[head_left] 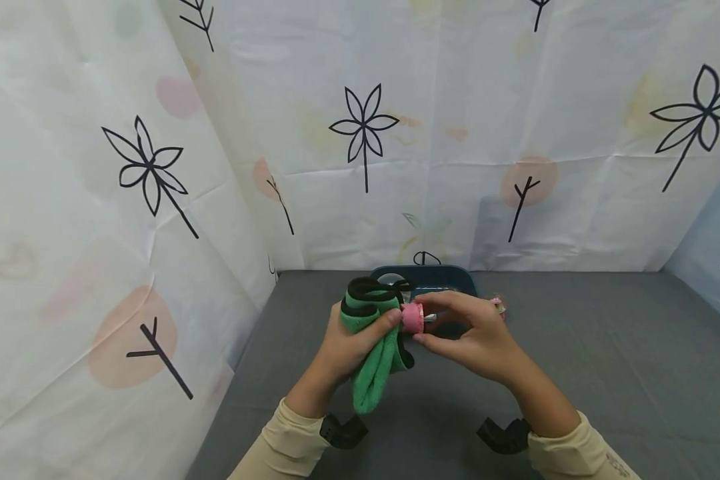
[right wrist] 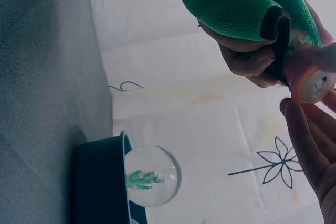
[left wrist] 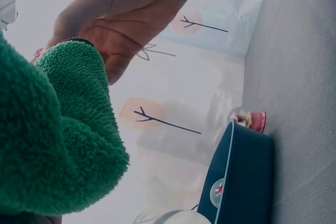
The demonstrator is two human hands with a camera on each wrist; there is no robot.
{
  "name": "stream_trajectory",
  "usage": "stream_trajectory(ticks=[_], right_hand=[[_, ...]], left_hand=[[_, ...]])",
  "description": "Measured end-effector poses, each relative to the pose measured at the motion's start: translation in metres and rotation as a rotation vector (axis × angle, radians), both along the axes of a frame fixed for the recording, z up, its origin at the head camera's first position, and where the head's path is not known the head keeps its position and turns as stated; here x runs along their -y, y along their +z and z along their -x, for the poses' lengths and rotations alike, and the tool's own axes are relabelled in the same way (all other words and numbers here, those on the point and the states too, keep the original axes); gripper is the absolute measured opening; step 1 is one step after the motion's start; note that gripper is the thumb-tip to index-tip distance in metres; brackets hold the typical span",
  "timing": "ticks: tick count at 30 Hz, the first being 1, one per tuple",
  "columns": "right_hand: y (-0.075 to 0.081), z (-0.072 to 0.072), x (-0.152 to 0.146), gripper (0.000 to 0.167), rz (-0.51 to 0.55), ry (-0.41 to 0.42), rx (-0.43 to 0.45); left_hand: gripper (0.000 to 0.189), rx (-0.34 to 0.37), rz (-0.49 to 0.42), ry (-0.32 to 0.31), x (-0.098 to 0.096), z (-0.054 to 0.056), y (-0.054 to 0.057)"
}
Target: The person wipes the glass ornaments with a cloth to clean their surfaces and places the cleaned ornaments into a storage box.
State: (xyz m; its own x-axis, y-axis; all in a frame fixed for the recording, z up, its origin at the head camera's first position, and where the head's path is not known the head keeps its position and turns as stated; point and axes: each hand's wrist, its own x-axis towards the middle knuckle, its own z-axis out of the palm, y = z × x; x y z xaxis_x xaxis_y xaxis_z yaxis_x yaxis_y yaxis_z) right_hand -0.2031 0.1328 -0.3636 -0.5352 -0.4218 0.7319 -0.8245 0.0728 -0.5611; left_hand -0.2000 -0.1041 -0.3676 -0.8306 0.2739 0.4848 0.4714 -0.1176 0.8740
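Left hand point(head_left: 339, 347) is wrapping its fingers round a fluffy green cloth with black edging point(head_left: 371, 377), right in front of a dark blue plastic bin point(left wrist: 247, 177), and the right hand point(head_left: 480, 333) is pinching the round pink base point(head_left: 413, 318) poking out beside it. A clear round globe point(right wrist: 157, 166) is sitting in the bin, a small pink-based ornament point(left wrist: 257, 121) is standing just right of it, patterned white curtain point(head_left: 444, 147) hanging behind.

This looks like a small curtained-off booth. Pale flower-printed curtains point(head_left: 456, 73) line three sides of a grey tabletop point(head_left: 606, 373).
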Motion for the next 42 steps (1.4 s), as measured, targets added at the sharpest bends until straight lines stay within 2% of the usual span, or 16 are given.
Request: stream_trajectory(ticks=[7, 15, 21, 25, 30, 34, 37, 42], right_hand=[[0.0002, -0.0035, -0.0020, 0.049, -0.069, -0.064, 0.129], [0.0029, -0.0064, -0.0029, 0.049, -0.086, -0.127, 0.141], [0.0071, -0.0057, -0.0070, 0.045, -0.042, -0.119, 0.129], [0.0082, -0.0068, -0.0090, 0.044, -0.037, -0.145, 0.195], [0.0081, -0.0079, -0.0074, 0.052, -0.013, -0.108, 0.278], [0.0064, -0.0073, -0.0047, 0.064, -0.028, -0.193, 0.234], [0.0052, -0.0065, -0.0038, 0.064, -0.036, -0.263, 0.185], [0.0050, -0.0054, -0.0036, 0.053, -0.021, -0.264, 0.106]], left_hand=[[0.014, -0.032, 0.029, 0.027, -0.0004, -0.0006, -0.0006], [0.017, -0.029, -0.010, -0.004, -0.0019, -0.0009, -0.0015], [0.019, 0.004, -0.054, -0.003, -0.0004, -0.0001, -0.0009], [0.022, 0.009, -0.077, -0.018, 0.0001, -0.0004, 0.0003], [0.021, 0.000, -0.078, -0.036, -0.0001, -0.0007, 0.0003], [0.021, 0.001, -0.067, -0.042, 0.0006, -0.0007, -0.0002], [0.022, 0.000, -0.052, -0.036, 0.0008, -0.0006, 0.0001], [0.020, 0.015, -0.028, -0.030, 0.0009, -0.0006, 0.0000]])
